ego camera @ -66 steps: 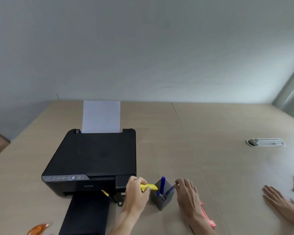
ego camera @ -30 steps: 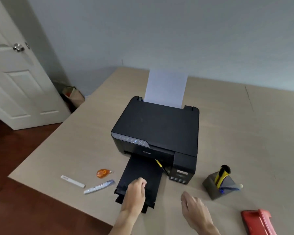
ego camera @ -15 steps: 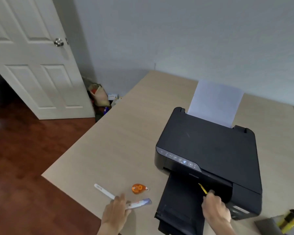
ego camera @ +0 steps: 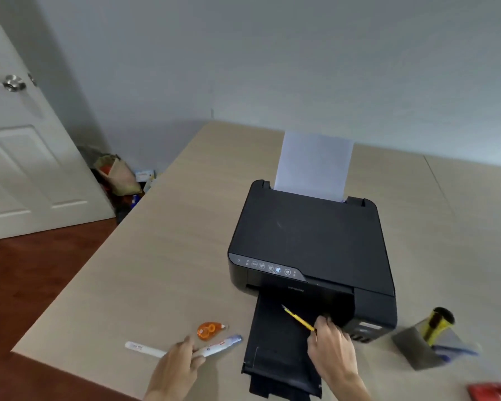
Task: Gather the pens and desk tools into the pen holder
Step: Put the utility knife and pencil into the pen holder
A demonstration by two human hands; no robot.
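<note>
The grey pen holder (ego camera: 414, 353) stands on the table to the right of the printer, with a yellow cutter (ego camera: 434, 325) and a blue pen (ego camera: 453, 349) in it. My right hand (ego camera: 331, 353) pinches the near end of a yellow pencil (ego camera: 298, 319) over the printer's output tray. My left hand (ego camera: 175, 367) is closed on the near end of a white and blue pen (ego camera: 222, 345) that lies flat on the table. A white pen (ego camera: 143, 348) lies just left of that hand, and an orange correction tape (ego camera: 210, 330) sits just beyond it.
A black printer (ego camera: 313, 241) with a sheet of paper in its back feeder fills the middle of the table, its output tray (ego camera: 275, 357) pulled out towards me. A red object (ego camera: 492, 392) lies at the bottom right. The table's left edge (ego camera: 78, 282) drops to a wooden floor.
My view has swung left, away from the holder. My left hand has reached the white and blue pen and closed on it. My right hand has pulled the yellow pencil a little out from the printer.
</note>
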